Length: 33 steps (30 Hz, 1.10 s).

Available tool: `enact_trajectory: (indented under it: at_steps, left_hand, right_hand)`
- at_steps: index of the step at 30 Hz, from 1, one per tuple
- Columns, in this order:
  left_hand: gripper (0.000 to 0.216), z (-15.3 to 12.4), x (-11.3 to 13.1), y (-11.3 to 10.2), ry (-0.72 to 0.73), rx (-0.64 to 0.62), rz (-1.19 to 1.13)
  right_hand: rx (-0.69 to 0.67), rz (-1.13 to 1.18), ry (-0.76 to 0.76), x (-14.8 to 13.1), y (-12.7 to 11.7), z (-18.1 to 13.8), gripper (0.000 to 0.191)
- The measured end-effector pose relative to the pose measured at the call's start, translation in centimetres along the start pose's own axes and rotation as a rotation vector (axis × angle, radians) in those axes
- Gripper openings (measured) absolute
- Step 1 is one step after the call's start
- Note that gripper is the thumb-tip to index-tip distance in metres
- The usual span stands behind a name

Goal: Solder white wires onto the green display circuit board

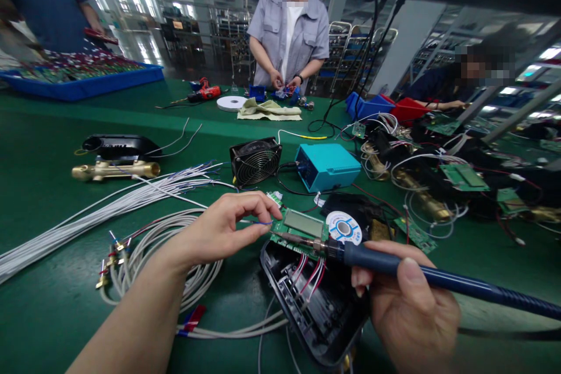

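Our circuit board [302, 225] sits over a black case [315, 315], well in from the far edge of the surface [236, 298]. Our left hand [219, 228] pinches a thin wire [265, 223]; our right hand [407, 298] grips a soldering iron [372, 257]. The white reel's [333, 223] blue print is unreadable.

1 cam, head-worn, facing forward and down; left hand [219, 225] and right hand [412, 304] close, lower half; green bench [44, 134] stretching away ahead.

Right hand [414, 301] gripping soldering iron [372, 258], green circuit board [304, 224] beneath it, left hand [221, 227] pinching thin wire [262, 222]
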<state>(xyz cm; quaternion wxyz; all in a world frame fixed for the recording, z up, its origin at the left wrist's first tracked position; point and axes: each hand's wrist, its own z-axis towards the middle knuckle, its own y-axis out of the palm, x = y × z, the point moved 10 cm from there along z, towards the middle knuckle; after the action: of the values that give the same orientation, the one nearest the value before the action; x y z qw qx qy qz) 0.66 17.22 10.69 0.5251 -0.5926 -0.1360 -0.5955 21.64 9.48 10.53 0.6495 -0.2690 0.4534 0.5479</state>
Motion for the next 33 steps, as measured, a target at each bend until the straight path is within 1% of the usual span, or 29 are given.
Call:
enact_trajectory:
  at_steps: [4,9,16,19,22,26,28,30,33]
  left_hand:
    - [0.008,0.0,-0.1,0.0,0.008,0.004,-0.003]
    - [0.008,0.0,-0.2,0.0,0.005,0.002,-0.019]
    - [0.008,0.0,-0.1,0.1,0.007,-0.004,-0.04]
    - [0.008,0.0,-0.2,0.2,0.007,-0.005,-0.043]
    - [0.008,0.0,-0.2,0.2,0.012,-0.007,-0.043]
    - [0.008,0.0,-0.1,0.3,0.017,-0.021,-0.045]
    - [0.008,0.0,-0.1,0.3,0.018,-0.028,-0.05]
    - [0.008,0.0,-0.2,0.3,0.016,-0.029,-0.056]
    - [0.008,0.0,-0.2,0.3,0.022,-0.028,-0.06]
  right_hand:
    - [0.006,-0.004,-0.011,-0.1,-0.1,0.0,0.024]
    - [0.017,0.03,0.014,0.2,-0.2,-0.1,0.023]
    - [0.156,0.101,0.004,0.0,-1.6,0.1,0.023]
    - [0.171,0.112,-0.039,-0.2,-1.7,0.2,0.023]
    - [0.109,0.087,-0.119,-0.4,-1.2,0.2,0.02]
    - [-0.054,0.002,-0.226,-0.6,0.1,-0.2,0.027]
    - [-0.122,-0.081,-0.257,-0.6,0.8,-0.4,0.028]
    - [-0.161,-0.2,-0.28,-0.7,1.2,-0.4,0.027]
    - [-0.232,-0.347,-0.279,-0.5,2.1,-0.1,0.025]
